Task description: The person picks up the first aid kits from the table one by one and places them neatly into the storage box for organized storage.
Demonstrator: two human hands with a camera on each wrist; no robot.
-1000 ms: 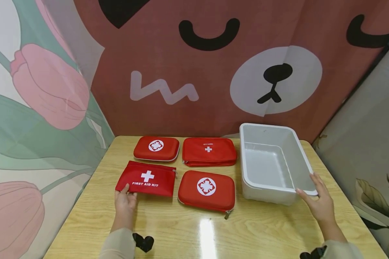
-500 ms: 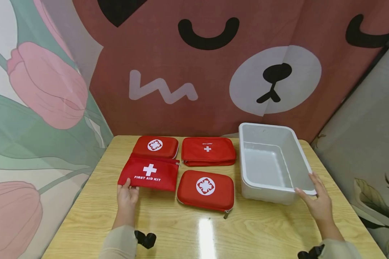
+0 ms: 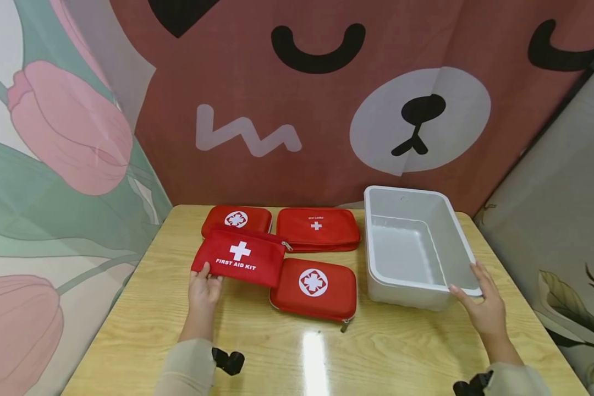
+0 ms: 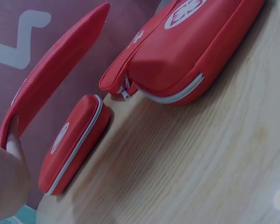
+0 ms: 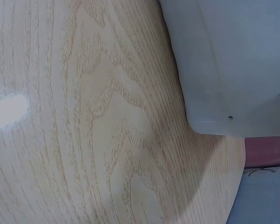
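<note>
My left hand (image 3: 205,289) pinches the lower left edge of a flat red zip pouch (image 3: 262,258) printed "FIRST AID KIT". In the left wrist view the pouch (image 4: 56,70) hangs tilted above the table. From the head it overlaps a small red first aid case (image 3: 213,215) behind it and the left edge of a larger one (image 3: 326,302). At the back middle lies a red first aid bag (image 3: 344,225). My right hand (image 3: 490,313) grips the near right corner of a white plastic bin (image 3: 411,297), thumb at the near rim. The right wrist view barely shows that hand.
All the cases and the bin stand on a light wooden table (image 3: 257,357). A brown curtain with a bear face (image 3: 326,121) rises behind the table's back edge. Patterned cloths flank it left and right. The bin's inside shows its bare floor.
My left hand has lifted the pouch off the table and carried it up and to the right, over the other cases. My right hand has stayed at the bin's corner.
</note>
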